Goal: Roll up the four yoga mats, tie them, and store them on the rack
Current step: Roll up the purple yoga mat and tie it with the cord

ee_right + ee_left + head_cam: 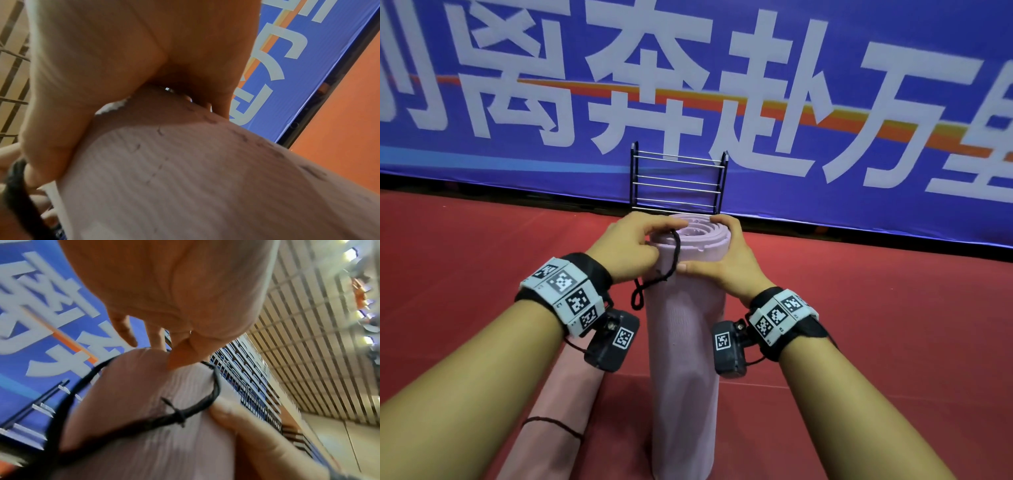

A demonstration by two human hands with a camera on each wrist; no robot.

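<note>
A rolled light-pink yoga mat [683, 346] stands on end on the red floor in front of me. My left hand [633, 245] pinches a black cord loop [654, 279] at the roll's top left, the cord draped over the rim with a knot [180, 414] below. My right hand [722, 263] grips the top right of the roll, thumb across its front and fingers over the rim. A second rolled pink mat [554, 418] lies on the floor at lower left, tied with a dark cord [551, 423]. The black metal rack [679, 180] stands behind, its rails bare.
A blue banner [825, 102] with large white characters runs along the back behind the rack. Red floor [876, 325] spreads to both sides. Spectator seating and railings [252, 386] show beyond in the left wrist view.
</note>
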